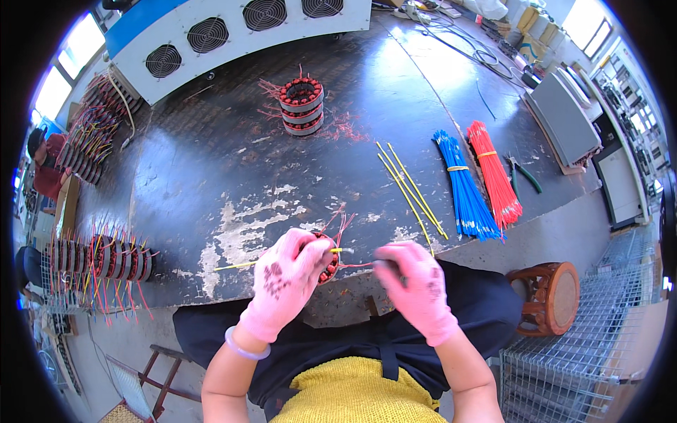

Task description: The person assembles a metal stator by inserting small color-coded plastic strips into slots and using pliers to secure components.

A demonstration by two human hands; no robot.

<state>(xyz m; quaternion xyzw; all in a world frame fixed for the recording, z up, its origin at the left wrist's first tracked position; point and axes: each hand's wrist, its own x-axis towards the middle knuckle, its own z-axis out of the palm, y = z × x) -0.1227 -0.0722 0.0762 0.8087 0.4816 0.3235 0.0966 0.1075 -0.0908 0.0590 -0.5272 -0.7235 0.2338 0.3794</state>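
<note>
My left hand (285, 278), in a pink glove, is closed around a yellow wire (234, 266) and the near side of a motor stator (329, 271) with red windings. The wire's stripped end pokes out past the fingertips; its tail lies to the left. Much of the stator is hidden behind this hand. From it a thin red winding lead (355, 266) runs across to my right hand (417, 285), also pink-gloved and slightly blurred, whose fingers pinch the lead's end. Several loose yellow wires (411, 192) lie on the table beyond the right hand.
Bundles of blue wires (460, 185) and red wires (495, 180) lie at right beside pliers (525, 174). Stacked stators (302, 116) stand ahead; wired stators (123, 258) line the left edge. A fan-fronted machine (243, 42) fills the back. A wooden stool (562, 299) stands right.
</note>
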